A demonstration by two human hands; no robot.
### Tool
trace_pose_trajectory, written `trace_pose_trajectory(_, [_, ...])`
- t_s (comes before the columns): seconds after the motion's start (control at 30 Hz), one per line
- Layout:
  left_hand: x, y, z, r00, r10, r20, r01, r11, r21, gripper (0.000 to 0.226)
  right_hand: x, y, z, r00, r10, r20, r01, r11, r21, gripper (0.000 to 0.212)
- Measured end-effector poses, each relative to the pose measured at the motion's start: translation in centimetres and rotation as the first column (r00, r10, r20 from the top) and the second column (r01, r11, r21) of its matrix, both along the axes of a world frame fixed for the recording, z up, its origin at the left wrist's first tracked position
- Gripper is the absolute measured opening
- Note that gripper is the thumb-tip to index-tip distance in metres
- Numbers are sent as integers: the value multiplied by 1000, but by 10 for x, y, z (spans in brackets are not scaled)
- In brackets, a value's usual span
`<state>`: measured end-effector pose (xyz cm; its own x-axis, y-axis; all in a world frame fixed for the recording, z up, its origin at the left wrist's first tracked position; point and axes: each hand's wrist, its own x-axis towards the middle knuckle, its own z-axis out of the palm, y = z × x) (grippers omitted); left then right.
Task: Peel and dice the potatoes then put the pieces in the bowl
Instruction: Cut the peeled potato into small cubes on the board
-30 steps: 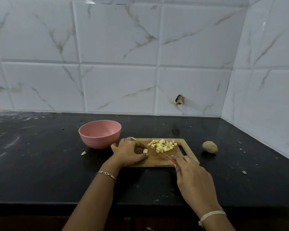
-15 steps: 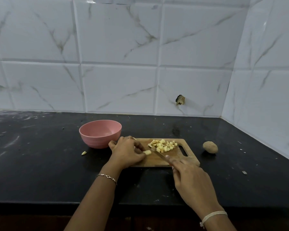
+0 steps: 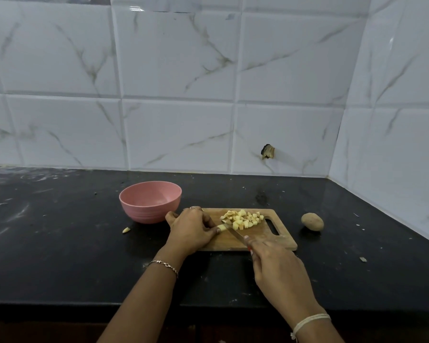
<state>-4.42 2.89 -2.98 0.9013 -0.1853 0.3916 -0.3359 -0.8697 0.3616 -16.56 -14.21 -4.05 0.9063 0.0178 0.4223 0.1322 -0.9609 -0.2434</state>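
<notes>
Knife (image 3: 234,233) now at piece (image 3: 222,227), pile (image 3: 243,219) beside.

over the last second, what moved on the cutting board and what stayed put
The right hand slid the knife leftward, from beside the diced pile until the blade meets the potato piece that the left hand pinches on the cutting board. Nothing was picked up or let go. The left hand, diced pile, pink bowl and whole potato stayed where they were.

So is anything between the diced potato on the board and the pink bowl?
Only the left hand, pinching a potato piece on the cutting board, lies between the diced potato and the pink bowl.
</notes>
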Motion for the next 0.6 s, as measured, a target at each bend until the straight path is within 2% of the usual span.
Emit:
trace_pose_trajectory(0.23, [1,-1,-1,1000,-16,-23,16,1000,-8,21,8,7,4,997,23,-76,-25,999,-34,50])
trace_pose_trajectory(0.43, [-2,-1,-2,1000,10,-12,-10,999,-38,19,17,17,12,999,14,-35,-18,992,-128,47])
trace_pose_trajectory(0.6, [-6,-3,-2,998,57,22,-56,997,-51,19,2,23,4,996,-86,3,86,994,-72,55])
